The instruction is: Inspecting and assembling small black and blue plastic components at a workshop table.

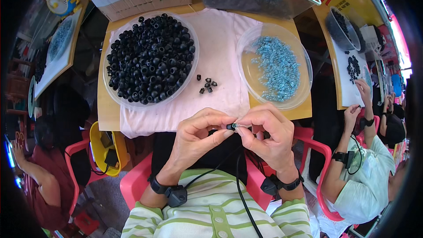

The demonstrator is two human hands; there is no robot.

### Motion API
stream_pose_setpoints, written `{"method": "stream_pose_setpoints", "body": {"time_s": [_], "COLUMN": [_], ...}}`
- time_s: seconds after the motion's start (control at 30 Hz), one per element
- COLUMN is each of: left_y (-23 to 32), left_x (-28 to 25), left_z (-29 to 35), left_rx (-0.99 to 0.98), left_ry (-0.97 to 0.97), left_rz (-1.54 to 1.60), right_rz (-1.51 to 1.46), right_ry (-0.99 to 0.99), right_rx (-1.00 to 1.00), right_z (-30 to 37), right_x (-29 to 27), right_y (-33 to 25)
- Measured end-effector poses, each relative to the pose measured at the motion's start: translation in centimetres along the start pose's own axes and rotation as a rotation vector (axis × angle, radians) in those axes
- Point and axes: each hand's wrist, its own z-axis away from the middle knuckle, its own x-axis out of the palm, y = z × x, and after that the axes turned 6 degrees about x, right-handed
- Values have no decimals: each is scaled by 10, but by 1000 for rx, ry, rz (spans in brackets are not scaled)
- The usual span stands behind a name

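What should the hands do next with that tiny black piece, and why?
Probably push the two parts together: the left hand pinches a small black round piece and the right hand holds a small pale part right at its end, already touching.

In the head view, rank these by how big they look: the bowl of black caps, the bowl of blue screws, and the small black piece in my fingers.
1. bowl of black caps
2. bowl of blue screws, slightly smaller
3. small black piece, by far the smallest
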Motion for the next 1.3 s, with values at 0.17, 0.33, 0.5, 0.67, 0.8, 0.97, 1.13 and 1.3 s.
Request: {"method": "stream_pose_setpoints", "body": {"time_s": [0.17,0.33,0.5,0.67,0.8,0.97,1.13,1.3], "left_y": [0,-4,-8,-10,-12,-21,-21,-18], "left_x": [1,-3,-5,-15,-23,-34,-34,-30], "left_z": [-3,-3,-7,-9,-10,-8,-7,-6], "left_rx": [-31,-85,-101,-89,-111,-63,-36,-82], "left_ry": [4,20,6,32,101,61,22,80], "left_rz": [6,107,139,155,193,259,291,295], "right_rz": [17,71,93,350,261,337,569,611], "right_ry": [4,-2,-4,19,-5,-1,-58,-59], "right_rx": [-11,-21,-17,-285,-228,41,30,24], "right_z": [-2,-2,0,-5,-16,-43,-55,-53], "right_x": [-1,1,4,15,21,37,51,56], "right_y": [1,4,7,18,17,14,22,27]}}
